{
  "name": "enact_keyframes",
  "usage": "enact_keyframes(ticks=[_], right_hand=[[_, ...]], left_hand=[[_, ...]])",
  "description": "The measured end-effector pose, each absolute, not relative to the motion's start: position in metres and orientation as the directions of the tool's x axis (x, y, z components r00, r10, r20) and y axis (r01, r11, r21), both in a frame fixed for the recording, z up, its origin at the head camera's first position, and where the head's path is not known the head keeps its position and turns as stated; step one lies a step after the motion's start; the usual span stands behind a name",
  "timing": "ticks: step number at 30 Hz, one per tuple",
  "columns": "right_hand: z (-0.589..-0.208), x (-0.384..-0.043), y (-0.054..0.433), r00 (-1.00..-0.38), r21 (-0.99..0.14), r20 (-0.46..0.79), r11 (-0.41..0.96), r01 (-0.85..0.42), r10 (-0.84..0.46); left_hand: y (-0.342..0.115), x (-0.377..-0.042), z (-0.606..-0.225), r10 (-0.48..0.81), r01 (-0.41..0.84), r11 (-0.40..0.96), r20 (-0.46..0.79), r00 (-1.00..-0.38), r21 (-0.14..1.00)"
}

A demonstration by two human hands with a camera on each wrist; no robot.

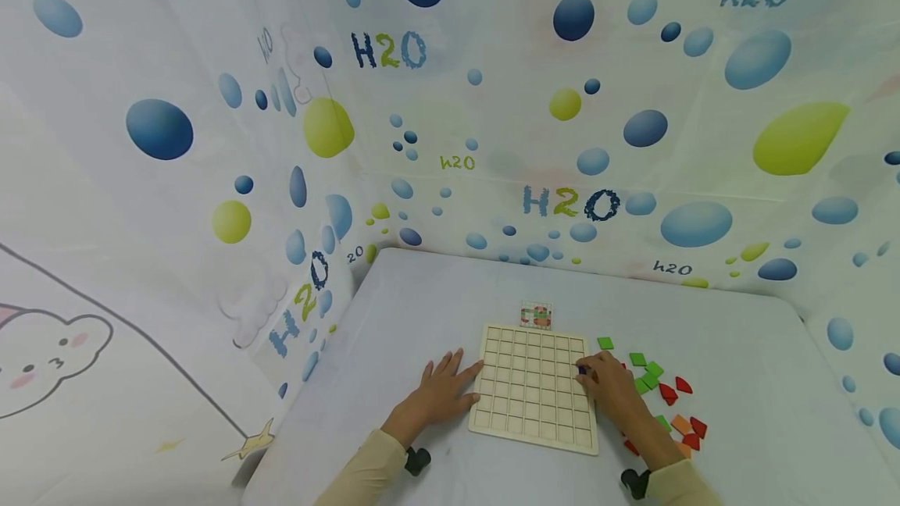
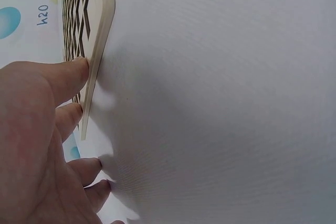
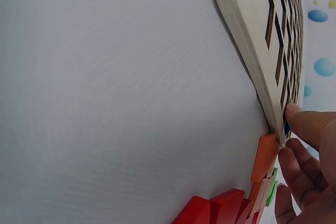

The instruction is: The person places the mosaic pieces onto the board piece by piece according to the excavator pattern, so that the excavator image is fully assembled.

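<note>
A pale wooden grid board (image 1: 533,390) with square cells lies flat on the table. My left hand (image 1: 443,390) rests at its left side with fingers spread; in the left wrist view the thumb (image 2: 73,74) touches the board's edge. At the board's right side, my right hand (image 1: 610,385) pinches a small dark blue piece (image 1: 582,370) over the cells near the edge. Only a sliver of that blue piece (image 3: 287,128) shows in the right wrist view, so its shape cannot be made out.
Several green tiles (image 1: 637,359), red wedge-shaped pieces (image 1: 683,385) and orange tiles (image 1: 680,424) lie loose right of the board, some partly behind the right arm. A small patterned card (image 1: 536,315) lies at the board's far edge. Printed cloth walls (image 1: 492,115) stand behind and left.
</note>
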State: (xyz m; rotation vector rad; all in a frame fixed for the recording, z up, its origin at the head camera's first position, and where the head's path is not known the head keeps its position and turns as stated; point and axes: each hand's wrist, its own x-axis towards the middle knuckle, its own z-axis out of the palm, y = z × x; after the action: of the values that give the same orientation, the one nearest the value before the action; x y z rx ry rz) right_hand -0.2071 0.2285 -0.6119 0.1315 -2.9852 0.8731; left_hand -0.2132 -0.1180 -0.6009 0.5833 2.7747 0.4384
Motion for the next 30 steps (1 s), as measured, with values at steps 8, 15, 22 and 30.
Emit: enact_keyframes(ticks=[8,15,22,30], right_hand=[[-0.611,-0.206,0.228,-0.997,-0.543,0.038,0.836,-0.083,-0.074],[-0.610,-0.206,0.229,-0.997,-0.543,0.021,0.836,-0.075,-0.076],[-0.609,-0.206,0.229,-0.997,-0.541,0.014,0.838,-0.069,-0.073],[-0.604,-0.206,0.239,-0.997,-0.503,0.026,0.861,-0.080,-0.078]], left_hand=[[-0.117,-0.213,-0.599,0.426,0.346,0.875,-0.202,-0.882,0.338],[-0.117,-0.212,-0.599,0.428,0.349,0.875,-0.199,-0.882,0.336],[-0.117,-0.213,-0.600,0.428,0.349,0.875,-0.197,-0.882,0.336],[-0.117,-0.211,-0.598,0.424,0.342,0.873,-0.196,-0.884,0.347]])
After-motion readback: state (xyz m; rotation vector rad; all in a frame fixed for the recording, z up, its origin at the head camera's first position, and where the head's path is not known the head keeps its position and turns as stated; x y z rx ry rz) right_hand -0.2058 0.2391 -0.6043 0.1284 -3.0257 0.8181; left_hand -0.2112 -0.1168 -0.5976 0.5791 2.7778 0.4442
